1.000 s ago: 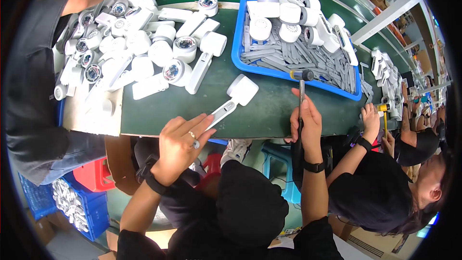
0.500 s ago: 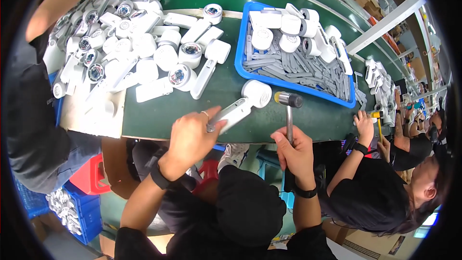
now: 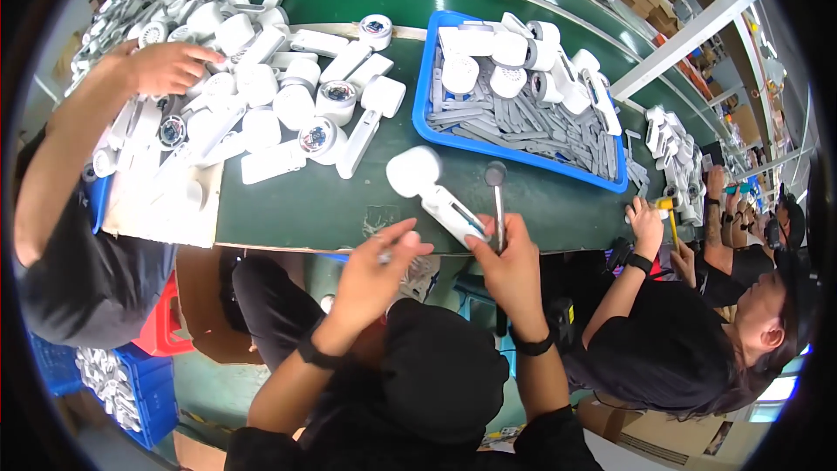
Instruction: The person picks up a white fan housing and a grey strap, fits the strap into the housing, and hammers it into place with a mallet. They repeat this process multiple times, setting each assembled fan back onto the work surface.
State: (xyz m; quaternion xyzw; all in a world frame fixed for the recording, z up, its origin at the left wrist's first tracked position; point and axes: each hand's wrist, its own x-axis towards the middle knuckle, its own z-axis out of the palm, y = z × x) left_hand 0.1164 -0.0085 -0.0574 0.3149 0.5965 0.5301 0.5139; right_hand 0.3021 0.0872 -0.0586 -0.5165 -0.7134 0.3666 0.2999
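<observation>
My right hand (image 3: 513, 275) is closed round the shaft of a small hammer (image 3: 497, 201) with a dark round head. Its thumb and fingers also grip the handle end of a white handheld fan (image 3: 415, 171), whose round head points up and left over the table. A dark slot runs along the fan's handle. My left hand (image 3: 373, 277) is off the fan, just left of its handle, with thumb and forefinger apart. A ring-like band shows on one finger.
A blue tray (image 3: 514, 159) holds grey strips and several white fans. More white fans (image 3: 296, 105) are heaped on the green table (image 3: 288, 220). A co-worker's hand (image 3: 170, 68) reaches into the heap at left; another co-worker's hand (image 3: 645, 228) is at right, near a yellow hammer.
The fan has passed from my left hand to my right, beside the hammer, and turned so its head points left. My left hand has let go. The left co-worker's hand came over the heap.
</observation>
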